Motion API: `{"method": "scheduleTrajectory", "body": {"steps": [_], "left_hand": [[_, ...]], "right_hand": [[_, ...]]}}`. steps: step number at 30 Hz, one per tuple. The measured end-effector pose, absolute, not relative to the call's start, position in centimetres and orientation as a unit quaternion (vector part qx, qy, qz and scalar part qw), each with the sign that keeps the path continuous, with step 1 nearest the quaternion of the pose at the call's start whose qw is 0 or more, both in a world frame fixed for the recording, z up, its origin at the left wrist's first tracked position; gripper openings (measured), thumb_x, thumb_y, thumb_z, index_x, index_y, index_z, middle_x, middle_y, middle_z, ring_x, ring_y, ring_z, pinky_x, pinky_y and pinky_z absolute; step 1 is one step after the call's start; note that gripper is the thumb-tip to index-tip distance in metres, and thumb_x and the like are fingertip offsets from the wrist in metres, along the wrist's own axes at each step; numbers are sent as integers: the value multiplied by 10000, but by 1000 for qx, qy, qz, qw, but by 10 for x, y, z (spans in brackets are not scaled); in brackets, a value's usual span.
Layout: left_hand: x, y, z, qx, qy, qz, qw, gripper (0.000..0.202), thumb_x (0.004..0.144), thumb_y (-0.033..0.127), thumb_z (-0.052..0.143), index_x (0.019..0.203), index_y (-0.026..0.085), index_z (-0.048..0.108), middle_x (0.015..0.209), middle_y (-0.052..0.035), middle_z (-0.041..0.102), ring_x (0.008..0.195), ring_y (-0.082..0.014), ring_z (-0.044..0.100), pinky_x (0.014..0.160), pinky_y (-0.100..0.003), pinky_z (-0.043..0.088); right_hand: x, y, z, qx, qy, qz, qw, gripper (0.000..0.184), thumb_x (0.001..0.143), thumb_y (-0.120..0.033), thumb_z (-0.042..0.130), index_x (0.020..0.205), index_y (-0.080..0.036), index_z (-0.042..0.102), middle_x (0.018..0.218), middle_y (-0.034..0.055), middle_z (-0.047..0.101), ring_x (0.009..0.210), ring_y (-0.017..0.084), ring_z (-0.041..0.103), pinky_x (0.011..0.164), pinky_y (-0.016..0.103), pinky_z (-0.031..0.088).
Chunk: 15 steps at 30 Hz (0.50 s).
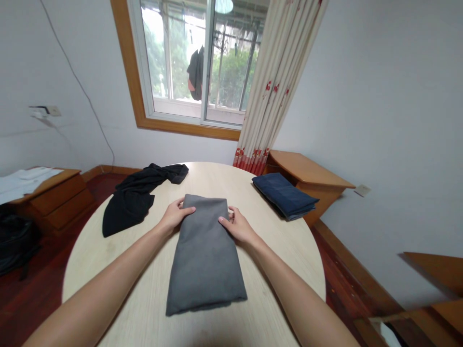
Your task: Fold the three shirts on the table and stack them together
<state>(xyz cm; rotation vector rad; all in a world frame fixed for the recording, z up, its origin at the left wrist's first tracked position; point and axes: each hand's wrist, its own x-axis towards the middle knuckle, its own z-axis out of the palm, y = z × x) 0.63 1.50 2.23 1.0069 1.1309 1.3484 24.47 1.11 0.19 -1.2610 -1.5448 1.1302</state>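
In the head view, a grey folded garment (pixel 206 253) of soft, matte, felt-like cloth is seen lying flat on a round table (pixel 289 250), shaped as a long rectangle that widens slightly toward the near edge, where its layered hem can be made out. Its far end is gripped on both sides: the left hand (pixel 175 214) is closed over the far left corner, thumb laid on top of the cloth and fingers curled under the edge, while the right hand (pixel 237 226) is pinched on the far right edge, thumb on top and fingers tucked beneath. Both forearms are stretched out over the tabletop.

To the left, a black garment (pixel 135 197) is spread loosely and crumpled, one part draped over the table's rim. To the right, near the far edge, a dark blue folded stack (pixel 284 195) of denim-like cloth is laid in neat layers, well apart from the grey piece.

The tabletop is a pale, smooth wood laminate. Beyond it, a wood-framed window (pixel 195 67), a cream curtain (pixel 278 82) with red flowers, plain white walls, low orange-brown cabinets (pixel 307 173) and a dark red floor are shown
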Motion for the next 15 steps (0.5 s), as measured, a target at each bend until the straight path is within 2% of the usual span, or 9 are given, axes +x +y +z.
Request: {"method": "scheduleTrajectory", "body": {"steps": [1,3,7,11,15], "left_hand": [[9,10,29,420,439,575,548,711,505,310,926,1128,117,644,1058,-141,728,869,-266,703,795,-381,561],[13,-2,42,435,387,580,570,649,499,317,929,1058,114,668,994,-111,741,822,-247,702,767,-359,564],[15,-23,61,473,315,563,600,631,541,341,927,1080,133,673,1023,-103,744,875,-259,705,791,-345,562],[10,-30,58,465,298,580,599,674,621,460,894,1173,175,632,1161,-121,706,1015,-280,684,828,-338,554],[5,-28,43,460,330,566,600,747,690,561,833,1296,212,569,1354,-150,588,1127,-280,642,907,-379,528]], "right_hand": [[242,12,0,-466,-586,493,443,693,729,-461,797,1297,-226,479,1055,67,702,875,210,671,818,378,538],[238,12,2,-391,-543,566,481,743,680,-473,841,1293,-236,496,1143,83,700,971,234,680,902,416,541],[232,6,18,-302,-503,659,470,614,629,-455,879,1137,-202,645,1178,95,715,1060,268,680,1018,446,496],[238,-2,42,-311,-494,641,498,577,580,-427,905,1069,-204,696,1121,79,739,1023,284,694,983,446,515],[273,3,81,-367,-500,556,554,606,566,-501,893,1049,-196,692,1016,77,759,946,293,706,895,431,555]]}}
